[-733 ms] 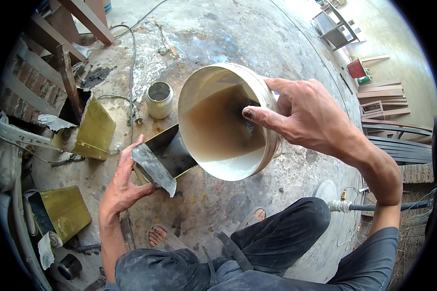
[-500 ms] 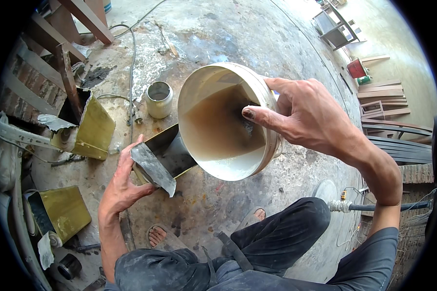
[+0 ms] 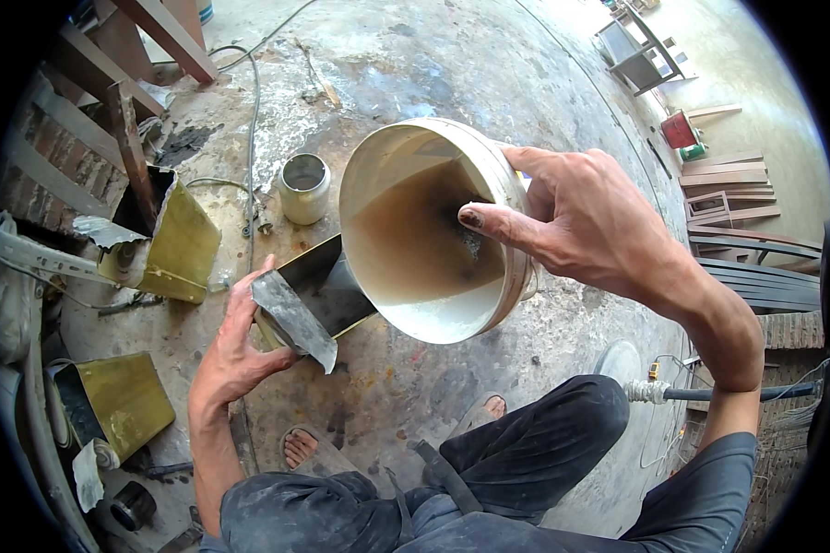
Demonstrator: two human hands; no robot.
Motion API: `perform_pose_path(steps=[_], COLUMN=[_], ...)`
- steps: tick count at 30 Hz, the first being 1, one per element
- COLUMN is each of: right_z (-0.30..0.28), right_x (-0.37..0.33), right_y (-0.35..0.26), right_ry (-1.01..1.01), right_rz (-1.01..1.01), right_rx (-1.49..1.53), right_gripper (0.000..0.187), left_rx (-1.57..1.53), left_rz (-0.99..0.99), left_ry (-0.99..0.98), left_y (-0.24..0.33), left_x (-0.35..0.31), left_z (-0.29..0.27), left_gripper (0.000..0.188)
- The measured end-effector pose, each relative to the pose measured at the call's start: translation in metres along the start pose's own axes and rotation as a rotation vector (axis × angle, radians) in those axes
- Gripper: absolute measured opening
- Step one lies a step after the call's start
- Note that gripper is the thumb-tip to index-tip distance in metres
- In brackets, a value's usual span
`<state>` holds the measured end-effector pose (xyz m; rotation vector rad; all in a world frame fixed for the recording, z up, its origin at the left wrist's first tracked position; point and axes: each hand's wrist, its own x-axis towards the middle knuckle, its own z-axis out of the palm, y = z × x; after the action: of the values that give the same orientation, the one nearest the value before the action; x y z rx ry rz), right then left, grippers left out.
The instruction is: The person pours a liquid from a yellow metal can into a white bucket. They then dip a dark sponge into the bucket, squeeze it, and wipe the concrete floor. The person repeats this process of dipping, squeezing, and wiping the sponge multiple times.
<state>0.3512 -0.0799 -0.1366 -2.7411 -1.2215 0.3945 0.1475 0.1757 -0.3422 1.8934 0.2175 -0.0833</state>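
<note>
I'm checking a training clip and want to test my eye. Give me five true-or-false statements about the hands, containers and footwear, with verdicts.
1. The right hand grips the white bucket at its rim. True.
2. The left hand holds the round metal can. False: the left hand holds the open rectangular tin.
3. The bucket is empty. False: cloudy brown liquid is in it.
4. The round metal can stands upright on the floor. True.
5. The person wears closed boots. False: bare toes show.
</note>
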Motion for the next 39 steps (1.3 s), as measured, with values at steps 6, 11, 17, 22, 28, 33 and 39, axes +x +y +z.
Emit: perform_pose_path(steps=[6, 11, 17, 22, 28, 33, 39], right_z=[-0.0005, 0.0013, 0.0011, 0.0018, -0.0007, 0.0009, 0.0008], right_x=[-0.0004, -0.0009, -0.0005, 0.0001, 0.0015, 0.0017, 0.0028], right_y=[-0.0023, 0.0010, 0.0019, 0.0008, -0.0026, -0.0022, -0.0024], right_ry=[0.003, -0.020, -0.037, 0.015, -0.037, 0.008, 0.017], right_rz=[0.003, 0.008, 0.016, -0.030, 0.007, -0.025, -0.034], right_rx=[-0.003, -0.031, -0.057, -0.033, -0.033, -0.009, -0.021], right_gripper=[0.057, 0.057, 0.059, 0.057, 0.057, 0.061, 0.062], left_rx=[0.013, -0.010, 0.015, 0.010, 0.007, 0.027, 0.024], left_rz=[-0.009, -0.014, 0.009, 0.003, 0.015, 0.014, 0.035], left_ry=[-0.003, 0.007, 0.003, 0.007, 0.006, -0.001, 0.004], left_y=[0.0006, 0.0007, -0.0001, 0.0024, 0.0010, 0.0002, -0.0020], left_x=[-0.0003, -0.0009, -0.0003, 0.0004, 0.0009, 0.0009, 0.0012], left_z=[-0.0008, 0.0009, -0.0001, 0.0004, -0.0004, -0.0011, -0.0010], left_gripper=[0.095, 0.094, 0.093, 0.092, 0.093, 0.093, 0.092])
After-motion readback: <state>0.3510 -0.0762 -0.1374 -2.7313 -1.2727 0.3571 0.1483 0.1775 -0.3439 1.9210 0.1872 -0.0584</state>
